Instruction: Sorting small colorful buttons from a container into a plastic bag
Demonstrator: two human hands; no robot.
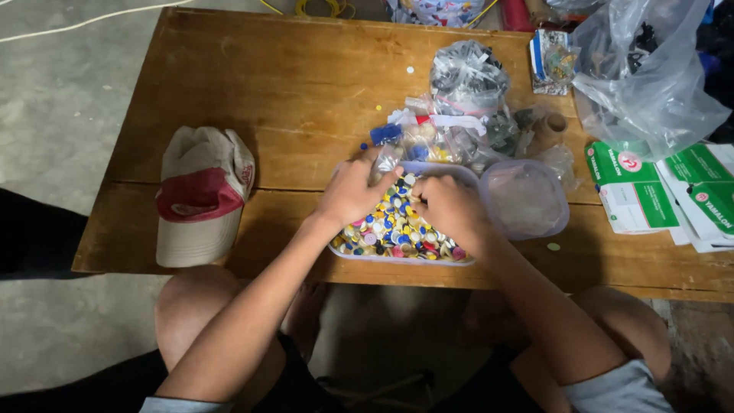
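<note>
— While the person is sitting with bare knees just under the near edge of the wooden table [229, 84], what are the two hands doing?

— Both are reaching into a shallow clear plastic tub [451, 264] that is sitting at the near edge, heaped with small round coloured pieces [386, 229] in yellow, blue, white and pink. The left hand [353, 191] is lying over the tub's far left corner, fingers curled together and pointing down into the heap. The right hand [451, 205] is resting on the heap's right half, fingers bent and bunched, tips facing the left hand's.

— Is either hand gripping a piece?

— I cannot tell; the fingertips are buried among the pieces or hidden behind the knuckles. The pieces are lying directly under and between the fingers, touching them.

— What is sitting beside the tub?

— Just to its right, touching or nearly so, a second clear tub [527, 199] is lying there, looking hazy inside. To the left, well apart, a beige and red cap [200, 195] is resting crown up.

— And farther back?

— Right behind the tub, a cluster of small clear bags [451, 138] is piling up, some holding dark bits, some blue ones. At the right edge, green and white cartons [650, 187] are lying flat, and beyond them a large clear plastic bag [650, 84] is slumping at the far right corner. A few loose dots are lying on the bare wood.
</note>
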